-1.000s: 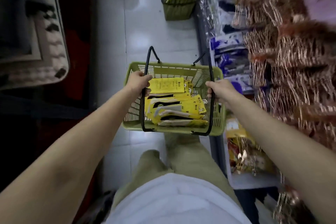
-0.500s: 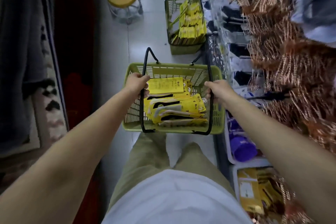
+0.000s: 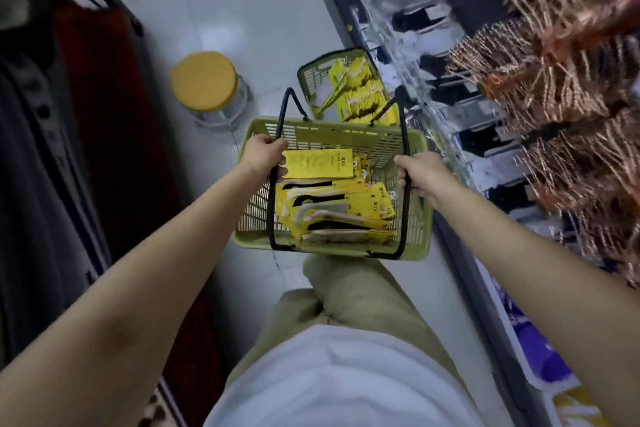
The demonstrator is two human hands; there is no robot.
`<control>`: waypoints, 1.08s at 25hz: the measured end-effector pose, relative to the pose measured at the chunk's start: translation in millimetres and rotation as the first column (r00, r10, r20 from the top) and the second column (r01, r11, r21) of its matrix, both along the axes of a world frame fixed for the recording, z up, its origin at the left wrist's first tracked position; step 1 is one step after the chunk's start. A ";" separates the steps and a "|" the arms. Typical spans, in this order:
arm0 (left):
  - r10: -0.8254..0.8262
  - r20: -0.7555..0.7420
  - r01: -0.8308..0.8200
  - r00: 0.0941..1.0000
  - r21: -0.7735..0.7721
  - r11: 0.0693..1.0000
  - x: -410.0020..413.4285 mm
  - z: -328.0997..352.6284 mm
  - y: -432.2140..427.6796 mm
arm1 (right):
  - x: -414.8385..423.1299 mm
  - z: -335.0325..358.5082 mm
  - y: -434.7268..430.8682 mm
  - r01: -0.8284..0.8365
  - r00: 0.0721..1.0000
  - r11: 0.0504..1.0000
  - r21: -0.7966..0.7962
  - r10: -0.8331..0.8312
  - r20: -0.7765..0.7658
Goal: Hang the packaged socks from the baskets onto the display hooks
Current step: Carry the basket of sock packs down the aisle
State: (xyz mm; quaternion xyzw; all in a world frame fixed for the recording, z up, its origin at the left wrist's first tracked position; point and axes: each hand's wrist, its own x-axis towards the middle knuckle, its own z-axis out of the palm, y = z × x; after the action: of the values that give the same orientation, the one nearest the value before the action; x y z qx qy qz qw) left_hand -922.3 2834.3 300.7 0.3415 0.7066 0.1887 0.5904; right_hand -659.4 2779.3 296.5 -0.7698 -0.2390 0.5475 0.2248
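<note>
I carry a green plastic basket (image 3: 419, 232) above the floor in front of my legs. My left hand (image 3: 261, 154) grips its left black handle and my right hand (image 3: 419, 173) grips the right one. Inside lie several yellow packaged socks (image 3: 332, 204), stacked flat. A second green basket (image 3: 311, 74) with more yellow sock packs (image 3: 363, 97) stands on the floor just beyond it, against the display. Packaged socks on display hooks (image 3: 460, 121) line the rack at the right.
A stool with a round yellow seat (image 3: 204, 80) stands on the pale tiled floor to the left of the far basket. Copper-coloured fringed goods (image 3: 568, 107) hang at the upper right. Dark garments and a red panel fill the left side. The aisle is narrow.
The basket has travelled forward along the aisle with both hands holding its handles. The far basket and the yellow stool now lie much nearer, and the view has tilted.
</note>
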 end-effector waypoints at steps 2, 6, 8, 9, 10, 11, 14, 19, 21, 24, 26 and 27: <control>0.007 -0.019 -0.008 1.000 -0.026 1.000 -8.0 -6.4 53.1 | -12.0 -6.0 51.2 -0.005 0.999 0.999 -0.035 0.006 0.036; -0.041 -0.050 0.039 0.998 -0.038 0.999 -28.1 -10.2 152.8 | -40.8 0.5 146.3 -0.003 0.997 0.998 -0.059 0.007 0.078; -0.079 -0.065 0.078 0.995 -0.020 0.997 -37.2 -10.1 209.0 | -51.8 4.8 192.8 0.027 0.997 0.998 -0.056 -0.023 0.071; -0.108 -0.076 0.108 0.991 -0.009 0.994 -40.8 -11.5 236.5 | -56.0 5.1 213.3 0.035 0.997 0.998 -0.050 -0.031 0.075; -0.139 -0.080 0.139 0.987 -0.006 0.990 -44.3 -13.7 266.2 | -59.7 3.9 233.1 0.055 0.995 0.997 -0.046 -0.051 0.085; -0.170 -0.079 0.170 0.982 -0.006 0.985 -45.5 -16.4 293.9 | -63.2 2.6 249.9 0.093 0.991 0.995 -0.044 -0.088 0.099; -0.295 -0.076 0.295 0.953 -0.014 0.956 -40.5 -17.4 379.8 | -75.8 0.5 299.6 0.236 0.968 0.970 -0.050 -0.231 0.099; -0.452 -0.131 0.456 0.882 -0.001 0.890 -16.6 -10.9 487.8 | -80.3 8.6 359.6 0.396 0.915 0.916 -0.059 -0.389 0.104; -0.490 -0.149 0.496 0.859 0.003 0.868 -1.4 -13.0 519.9 | -78.0 5.8 379.6 0.464 0.884 0.883 -0.063 -0.459 0.087; -0.523 -0.133 0.528 0.842 0.004 0.849 22.2 -17.7 552.0 | -69.0 0.6 405.8 0.505 0.863 0.860 -0.074 -0.500 0.075; -0.543 -0.131 0.546 0.830 -0.013 0.838 36.0 -18.7 569.4 | -61.7 -1.3 419.5 0.541 0.841 0.837 -0.080 -0.538 0.055; -0.549 -0.131 0.551 0.825 -0.027 0.834 40.3 -18.9 579.2 | -59.4 -2.3 427.3 0.555 0.832 0.828 -0.086 -0.552 0.051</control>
State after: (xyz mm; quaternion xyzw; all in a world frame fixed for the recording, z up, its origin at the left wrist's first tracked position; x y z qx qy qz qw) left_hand -882.0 3413.5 281.8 0.5458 0.6151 -0.0084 0.5689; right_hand -718.8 3206.6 294.2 -0.8226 0.0183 0.4605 0.3331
